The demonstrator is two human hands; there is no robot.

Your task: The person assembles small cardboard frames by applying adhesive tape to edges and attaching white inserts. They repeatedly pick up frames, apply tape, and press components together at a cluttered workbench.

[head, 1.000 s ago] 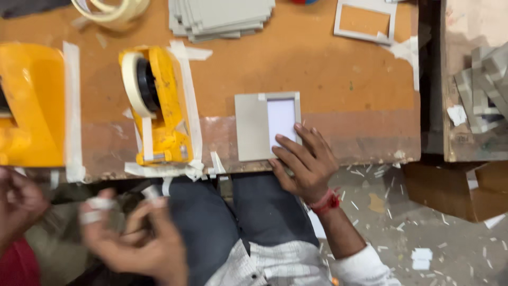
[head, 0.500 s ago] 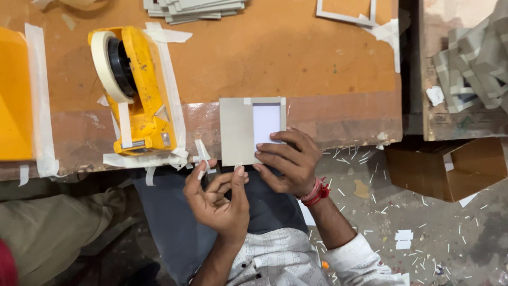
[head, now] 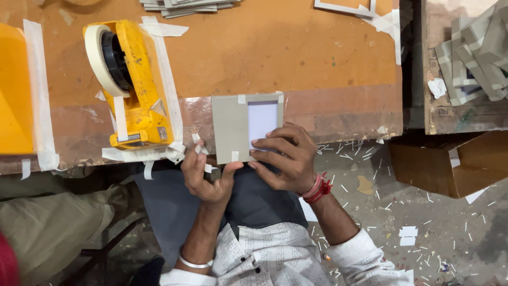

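Note:
A grey card (head: 230, 124) with a white window lies at the near edge of the orange table (head: 296, 53), with small tape tabs on its edges. My right hand (head: 286, 156), a red thread at its wrist, holds the card's lower right corner with the fingers spread over the white window. My left hand (head: 206, 175) is just below the card. Its thumb presses a tape tab at the card's lower edge, and short tape strips (head: 200, 145) stick to its curled fingers.
A yellow tape dispenser (head: 135, 90) is taped to the table left of the card, beside another yellow block (head: 13, 90). Grey cards (head: 185, 5) are stacked at the far edge. A bin of grey pieces (head: 476, 53) and a cardboard box (head: 450, 164) stand right. Another person's leg (head: 53, 228) is lower left.
My left hand came up from my lap with tape strips on its fingers and reached the card's lower edge. My right hand stayed on the card.

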